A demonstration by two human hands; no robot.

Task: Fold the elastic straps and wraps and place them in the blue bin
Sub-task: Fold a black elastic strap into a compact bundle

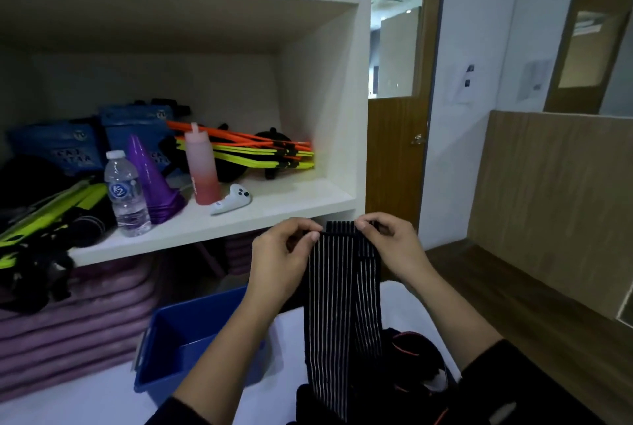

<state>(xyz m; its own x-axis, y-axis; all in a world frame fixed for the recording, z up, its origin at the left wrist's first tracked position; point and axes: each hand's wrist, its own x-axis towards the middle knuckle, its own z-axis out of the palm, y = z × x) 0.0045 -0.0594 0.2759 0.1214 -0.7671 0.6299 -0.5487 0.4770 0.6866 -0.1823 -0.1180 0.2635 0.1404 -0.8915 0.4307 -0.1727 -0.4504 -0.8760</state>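
A black elastic wrap with thin white stripes hangs doubled over in front of me, its lower end reaching the table. My left hand pinches its top left corner and my right hand pinches its top right corner, holding the top edge level. The blue bin stands on the white table at lower left, below my left forearm; the part of its inside that shows is bare. A heap of black straps with orange trim lies on the table to the right of the hanging wrap.
A white shelf unit stands behind the table, holding a water bottle, purple cones, a red squeeze bottle, a white controller and orange and yellow bars. Purple mats are stacked below. A wooden door and a bench lie right.
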